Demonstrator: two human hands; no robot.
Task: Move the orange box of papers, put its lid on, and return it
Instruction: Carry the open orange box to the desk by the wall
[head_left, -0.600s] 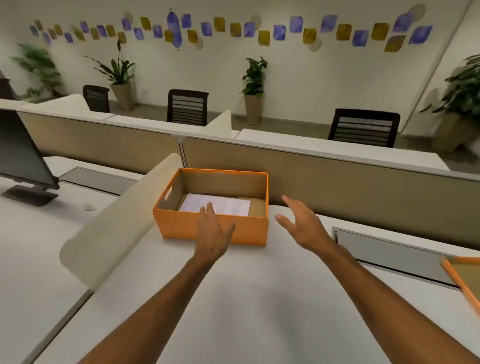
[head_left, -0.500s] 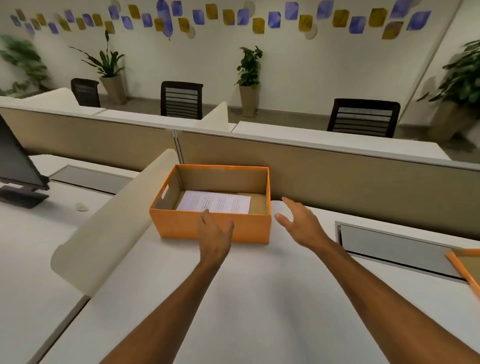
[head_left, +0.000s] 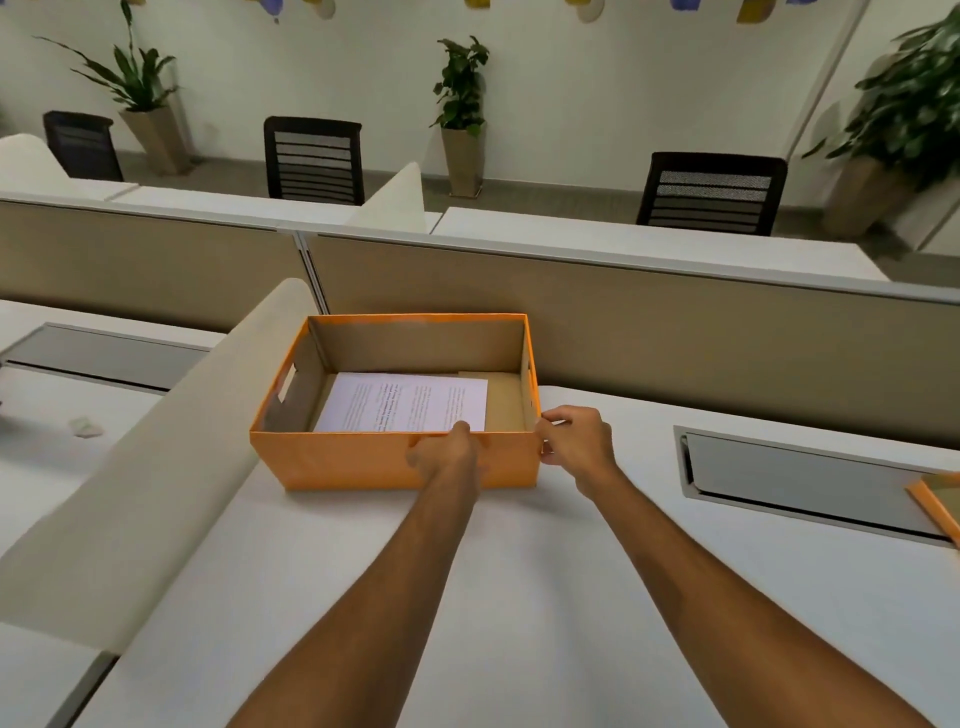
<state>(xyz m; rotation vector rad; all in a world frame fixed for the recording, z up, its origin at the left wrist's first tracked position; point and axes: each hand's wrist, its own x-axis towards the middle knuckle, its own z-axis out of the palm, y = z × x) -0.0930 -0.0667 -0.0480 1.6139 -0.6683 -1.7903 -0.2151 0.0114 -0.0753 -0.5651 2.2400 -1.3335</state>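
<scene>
An open orange box (head_left: 343, 460) stands on the white desk against the beige partition. White printed papers (head_left: 405, 402) lie flat on its cardboard floor. My left hand (head_left: 447, 453) grips the box's near wall, thumb over the rim. At the box's near right corner, my right hand (head_left: 576, 441) has its fingers curled around the edge. The orange lid (head_left: 935, 501) lies at the desk's far right, cut off by the frame edge.
A curved cream divider (head_left: 156, 457) runs along the box's left side. The beige partition (head_left: 675, 338) stands right behind the box. A grey cable flap (head_left: 800, 478) sits in the white desk (head_left: 519, 597) to the right. Chairs and potted plants stand beyond.
Both hands have reached forward from above the desk and closed on the box's near wall and right corner. The camera has moved closer and tilted down.
</scene>
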